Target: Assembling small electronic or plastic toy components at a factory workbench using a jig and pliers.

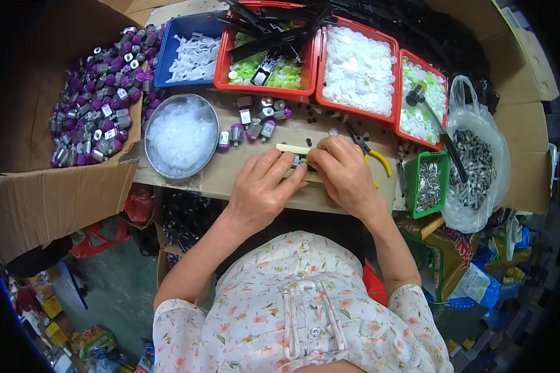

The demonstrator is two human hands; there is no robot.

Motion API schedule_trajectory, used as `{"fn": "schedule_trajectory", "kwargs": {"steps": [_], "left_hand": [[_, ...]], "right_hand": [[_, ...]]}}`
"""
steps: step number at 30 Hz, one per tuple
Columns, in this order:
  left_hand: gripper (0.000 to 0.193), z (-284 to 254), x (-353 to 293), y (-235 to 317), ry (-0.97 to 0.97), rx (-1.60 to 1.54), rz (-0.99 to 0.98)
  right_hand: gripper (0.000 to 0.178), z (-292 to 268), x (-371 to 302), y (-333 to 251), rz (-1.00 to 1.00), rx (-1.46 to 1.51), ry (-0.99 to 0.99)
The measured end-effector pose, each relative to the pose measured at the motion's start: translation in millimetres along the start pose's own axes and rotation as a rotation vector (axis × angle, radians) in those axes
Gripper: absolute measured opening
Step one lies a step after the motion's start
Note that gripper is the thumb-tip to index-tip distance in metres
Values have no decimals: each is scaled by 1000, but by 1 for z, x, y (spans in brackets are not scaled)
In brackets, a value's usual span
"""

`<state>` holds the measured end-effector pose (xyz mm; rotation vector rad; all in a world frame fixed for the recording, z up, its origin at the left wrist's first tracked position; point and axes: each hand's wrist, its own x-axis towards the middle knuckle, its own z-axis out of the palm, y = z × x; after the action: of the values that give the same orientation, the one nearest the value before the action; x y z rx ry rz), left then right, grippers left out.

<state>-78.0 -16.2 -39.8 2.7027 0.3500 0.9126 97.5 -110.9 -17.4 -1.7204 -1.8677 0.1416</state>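
At the table's front edge, both hands meet over a small dark part lying at a pale yellow block [292,148]. My left hand [258,186] comes from the left, fingers bent and pressed together on the dark part's left end. From the other side my right hand [348,174] has its thumb and fingers pinched at the right end. The fingers cover most of the part, so its kind cannot be made out. Just beyond the hands stand several small grey motors with purple ends [253,128]. Yellow-handled pliers [378,160] lie beside my right hand.
A metal bowl of clear jelly-like grease [182,137] stands left, near a carton of motors [99,105]. Behind are a blue bin [162,65] and red bins [320,87]. A hammer [438,121], green bin [445,180] and plastic bag of metal parts [498,180] sit right.
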Motion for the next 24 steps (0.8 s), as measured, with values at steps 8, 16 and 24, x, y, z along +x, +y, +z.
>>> {"fn": "schedule_trajectory", "kwargs": {"steps": [8,16,24], "left_hand": [[32,6,0,-6,-10,-4,50],[32,2,5,-3,-4,47,69],[28,3,0,2,-8,77,76]], "right_hand": [[19,1,7,13,-11,68,-37],[23,1,5,15,17,198,106],[23,-3,-2,7,-39,108,74]]}}
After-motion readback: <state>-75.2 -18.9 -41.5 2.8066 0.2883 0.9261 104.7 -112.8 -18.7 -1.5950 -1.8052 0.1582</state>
